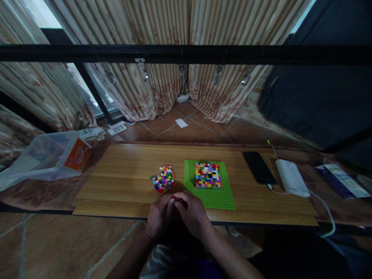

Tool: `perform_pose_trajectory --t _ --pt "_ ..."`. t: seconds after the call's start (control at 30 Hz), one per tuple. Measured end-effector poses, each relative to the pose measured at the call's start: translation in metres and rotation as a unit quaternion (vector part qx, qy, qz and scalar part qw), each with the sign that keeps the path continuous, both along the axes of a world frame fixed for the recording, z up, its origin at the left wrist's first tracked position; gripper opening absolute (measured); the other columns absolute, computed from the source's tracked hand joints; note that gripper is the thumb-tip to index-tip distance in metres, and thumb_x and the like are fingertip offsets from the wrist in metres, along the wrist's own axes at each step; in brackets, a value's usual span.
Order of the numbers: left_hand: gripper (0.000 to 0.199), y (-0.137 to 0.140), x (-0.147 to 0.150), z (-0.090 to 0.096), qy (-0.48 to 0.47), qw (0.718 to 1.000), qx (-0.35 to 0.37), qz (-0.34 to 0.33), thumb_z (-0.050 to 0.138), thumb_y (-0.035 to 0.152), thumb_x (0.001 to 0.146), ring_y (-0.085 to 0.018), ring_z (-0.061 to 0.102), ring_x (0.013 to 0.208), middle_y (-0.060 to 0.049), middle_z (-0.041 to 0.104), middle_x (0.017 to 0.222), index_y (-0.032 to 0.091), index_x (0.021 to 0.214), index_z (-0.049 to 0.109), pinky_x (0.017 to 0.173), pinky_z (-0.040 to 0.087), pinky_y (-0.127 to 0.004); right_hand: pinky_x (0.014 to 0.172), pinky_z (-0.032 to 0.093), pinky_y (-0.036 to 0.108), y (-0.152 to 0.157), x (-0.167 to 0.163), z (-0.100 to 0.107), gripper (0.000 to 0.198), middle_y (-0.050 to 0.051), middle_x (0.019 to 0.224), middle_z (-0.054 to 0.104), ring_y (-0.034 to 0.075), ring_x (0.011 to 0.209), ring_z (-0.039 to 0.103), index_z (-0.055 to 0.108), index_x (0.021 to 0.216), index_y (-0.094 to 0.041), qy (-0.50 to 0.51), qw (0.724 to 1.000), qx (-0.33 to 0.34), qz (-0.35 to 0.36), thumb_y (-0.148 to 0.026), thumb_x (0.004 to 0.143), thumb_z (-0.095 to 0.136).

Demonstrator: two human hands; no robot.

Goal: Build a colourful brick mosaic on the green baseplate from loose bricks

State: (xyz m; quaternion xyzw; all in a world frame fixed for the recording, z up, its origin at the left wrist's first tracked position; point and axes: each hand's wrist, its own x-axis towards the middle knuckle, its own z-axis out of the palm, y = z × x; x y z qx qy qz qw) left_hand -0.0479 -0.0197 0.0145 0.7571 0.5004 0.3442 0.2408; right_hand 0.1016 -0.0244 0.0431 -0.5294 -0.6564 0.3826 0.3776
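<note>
My left hand (159, 212) and my right hand (192, 211) meet at the front edge of the wooden board, fingertips pinched together. Between them shows a small red brick (174, 197), mostly covered by the fingers. Just beyond my left hand lies a loose pile of small coloured toy bricks (164, 179). Past my right hand, a green baseplate (216, 201) rests on the board. On it stands a block built of many coloured bricks (207, 176), with a few white and black ones toward its right side.
A black phone (259, 167) with a cable lies right of the baseplate, beside a white power bank (292, 178). Farther right is a blue and white packet (344, 180). A clear plastic bin (52, 155) stands at the left. A dark rail (186, 54) crosses in front of the curtains.
</note>
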Motion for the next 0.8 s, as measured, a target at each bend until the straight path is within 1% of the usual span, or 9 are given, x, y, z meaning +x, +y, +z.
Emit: perform_pose_trajectory --t 0.13,0.27,0.37,0.47,0.57,0.63,0.7,0.73,0.8 --pt "0.027 -0.001 -0.002 0.008 -0.027 0.999 -0.042 0.0 0.038 0.031 0.095 -0.015 0.062 0.071 -0.004 0.064 0.075 0.018 0.086 0.06 0.064 0.048 -0.024 0.078 0.047 0.029 0.002 -0.004 -0.005 0.017 0.002 0.09 0.067 0.016 0.083 0.062 0.068 0.094 -0.024 0.057 0.998 -0.025 -0.016 -0.019 0.083 0.057" --pt "0.03 -0.001 -0.004 0.01 -0.057 0.996 -0.066 -0.011 0.036 0.031 0.096 -0.013 0.057 0.068 -0.002 0.059 0.072 0.017 0.082 0.058 0.062 0.044 -0.023 0.075 0.048 0.028 0.001 -0.006 -0.01 0.011 0.001 0.086 0.067 0.015 0.081 0.062 0.069 0.088 -0.024 0.104 0.993 -0.037 -0.036 -0.022 0.082 0.059" --pt "0.031 0.0 -0.006 0.009 -0.071 0.995 -0.073 -0.017 0.037 0.031 0.096 -0.012 0.052 0.065 0.0 0.053 0.067 0.017 0.076 0.056 0.061 0.041 -0.023 0.074 0.047 0.028 0.0 -0.008 -0.013 0.01 0.001 0.085 0.067 0.015 0.079 0.061 0.069 0.085 -0.024 0.104 0.993 -0.023 -0.044 -0.024 0.083 0.06" --pt "0.034 0.0 -0.007 0.008 -0.078 0.994 -0.076 -0.021 0.037 0.033 0.096 -0.012 0.048 0.062 0.001 0.048 0.064 0.017 0.07 0.052 0.059 0.039 -0.023 0.073 0.047 0.027 -0.001 -0.01 -0.012 0.01 0.001 0.084 0.066 0.015 0.078 0.06 0.069 0.085 -0.023 0.094 0.995 0.006 -0.041 -0.024 0.084 0.059" --pt "0.035 0.0 -0.007 0.01 -0.077 0.993 -0.082 -0.032 0.037 0.034 0.095 -0.012 0.048 0.062 0.001 0.049 0.065 0.017 0.07 0.052 0.06 0.04 -0.024 0.071 0.047 0.026 -0.002 -0.008 -0.006 0.01 0.001 0.082 0.066 0.014 0.078 0.06 0.068 0.084 -0.023 0.081 0.996 0.026 -0.032 -0.024 0.085 0.058" --pt "0.034 -0.001 -0.006 0.011 -0.068 0.993 -0.083 -0.038 0.037 0.035 0.095 -0.013 0.05 0.064 0.0 0.051 0.067 0.017 0.073 0.054 0.062 0.04 -0.025 0.071 0.047 0.026 -0.001 -0.001 0.001 0.01 0.001 0.082 0.066 0.015 0.078 0.061 0.068 0.086 -0.023 0.07 0.996 0.037 -0.036 -0.025 0.086 0.058" --pt "0.031 -0.001 -0.005 0.013 -0.058 0.994 -0.081 -0.041 0.038 0.035 0.095 -0.014 0.052 0.067 -0.001 0.053 0.069 0.016 0.077 0.056 0.063 0.041 -0.025 0.072 0.048 0.027 0.001 0.014 0.008 0.012 0.002 0.084 0.066 0.015 0.079 0.061 0.068 0.089 -0.024 0.057 0.995 0.053 -0.061 -0.027 0.087 0.057" --pt "0.03 -0.001 -0.005 0.013 -0.054 0.994 -0.08 -0.042 0.039 0.035 0.095 -0.014 0.053 0.068 -0.002 0.054 0.07 0.016 0.079 0.057 0.064 0.042 -0.025 0.073 0.048 0.027 0.003 0.025 0.01 0.014 0.002 0.086 0.067 0.015 0.08 0.062 0.068 0.091 -0.024 0.048 0.993 0.062 -0.083 -0.029 0.087 0.056" --pt "0.029 -0.001 -0.005 0.012 -0.047 0.995 -0.076 -0.043 0.04 0.034 0.094 -0.015 0.055 0.07 -0.002 0.056 0.072 0.017 0.081 0.058 0.066 0.043 -0.025 0.075 0.048 0.029 0.009 0.051 0.013 0.016 0.003 0.089 0.068 0.017 0.082 0.063 0.069 0.09 -0.024 0.03 0.985 0.083 -0.151 -0.034 0.087 0.056"
